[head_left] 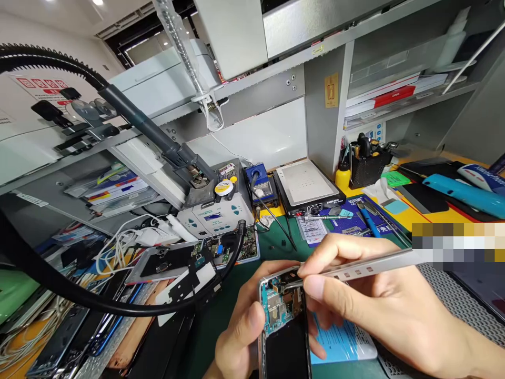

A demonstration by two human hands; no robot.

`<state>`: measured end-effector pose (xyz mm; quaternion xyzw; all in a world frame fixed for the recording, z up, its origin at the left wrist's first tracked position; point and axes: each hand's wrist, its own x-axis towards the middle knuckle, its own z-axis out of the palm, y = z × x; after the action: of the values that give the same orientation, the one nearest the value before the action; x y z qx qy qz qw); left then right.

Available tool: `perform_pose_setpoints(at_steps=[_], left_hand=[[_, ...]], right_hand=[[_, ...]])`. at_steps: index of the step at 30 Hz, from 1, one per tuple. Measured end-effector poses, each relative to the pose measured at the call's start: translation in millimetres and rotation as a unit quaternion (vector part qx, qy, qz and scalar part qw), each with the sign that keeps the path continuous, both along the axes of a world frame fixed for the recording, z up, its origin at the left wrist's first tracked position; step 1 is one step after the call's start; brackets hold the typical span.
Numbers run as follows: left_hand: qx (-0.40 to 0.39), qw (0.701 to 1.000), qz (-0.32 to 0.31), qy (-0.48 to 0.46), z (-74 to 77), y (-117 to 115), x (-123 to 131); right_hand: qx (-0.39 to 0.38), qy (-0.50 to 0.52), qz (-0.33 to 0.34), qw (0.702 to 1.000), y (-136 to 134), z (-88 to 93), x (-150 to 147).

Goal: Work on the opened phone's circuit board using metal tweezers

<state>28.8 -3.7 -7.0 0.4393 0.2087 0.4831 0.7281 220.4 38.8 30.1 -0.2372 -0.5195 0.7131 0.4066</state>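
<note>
An opened phone (282,347) stands tilted at the bottom centre, its blue-green circuit board (272,316) exposed above a black lower part. My left hand (241,331) is closed around it, with the thumb along the left edge and fingertips showing past the right edge. In my right hand (366,300), thumb and fingers pinch a silver metal tool (365,267), which looks like tweezers. Its thin tip reaches over the top of the board, near a black part by the upper corner. Whether the tip grips anything is too small to tell.
A black hose (98,305) curves across the left over several phones and boards. Behind stand a grey station (213,216) and a flat metal-topped plate (305,184). Tools lie on a blue mat (355,221). A blue packet (343,342) lies under my right hand. Cables and shelves surround the bench.
</note>
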Motion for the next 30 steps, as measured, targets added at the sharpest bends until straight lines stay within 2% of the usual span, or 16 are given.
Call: perform_pose_setpoints(at_steps=[15,20,22,26,30], left_hand=[[0.042,0.998,-0.005,0.05,-4.0,3.2,-2.5],[0.048,0.999,-0.001,0.022,-3.2,5.2,2.3],[0.022,1.0,-0.005,-0.016,-3.9,6.0,3.5],[-0.101,0.99,-0.047,-0.091,-6.0,6.9,0.2],[-0.178,0.976,-0.067,-0.106,-9.4,9.6,-6.8]], right_hand=[[-0.028,0.052,-0.003,0.998,-2.4,0.1,1.3],[-0.051,0.041,0.013,0.998,-2.6,3.2,-5.4],[-0.059,0.056,0.021,0.996,-1.0,2.2,-7.5],[-0.04,0.069,0.004,0.997,3.3,0.8,-6.8],[-0.016,0.06,-0.011,0.998,8.2,1.7,-4.8]])
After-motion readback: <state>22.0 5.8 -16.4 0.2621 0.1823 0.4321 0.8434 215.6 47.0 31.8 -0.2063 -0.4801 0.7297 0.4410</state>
